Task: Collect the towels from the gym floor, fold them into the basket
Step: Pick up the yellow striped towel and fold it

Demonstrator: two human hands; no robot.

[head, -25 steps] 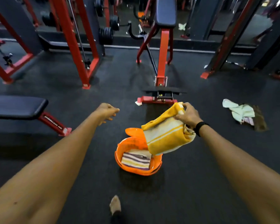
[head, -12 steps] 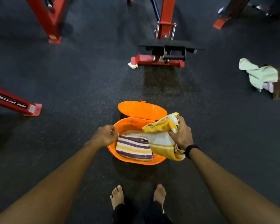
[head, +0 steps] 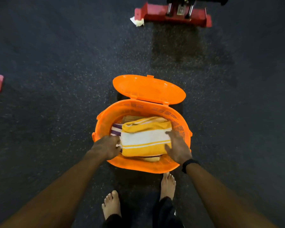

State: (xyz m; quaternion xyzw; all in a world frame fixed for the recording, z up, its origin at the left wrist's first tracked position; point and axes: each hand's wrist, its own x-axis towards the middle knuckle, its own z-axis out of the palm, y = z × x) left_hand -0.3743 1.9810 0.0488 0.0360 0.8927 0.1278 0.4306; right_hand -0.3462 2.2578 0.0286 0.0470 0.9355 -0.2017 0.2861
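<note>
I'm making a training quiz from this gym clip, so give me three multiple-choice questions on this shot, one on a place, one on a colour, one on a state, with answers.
1. Where is the yellow towel?
A. on the floor
B. inside the basket
C. on the lid

2. What colour is the basket?
A. orange
B. blue
C. green

3. How is the lid?
A. shut
B. missing
C. swung open

Answers:
1 B, it lies folded within the rim, between the left hand and the right hand.
2 A, wall and lid are orange.
3 C, it tilts back behind the rim.
</note>
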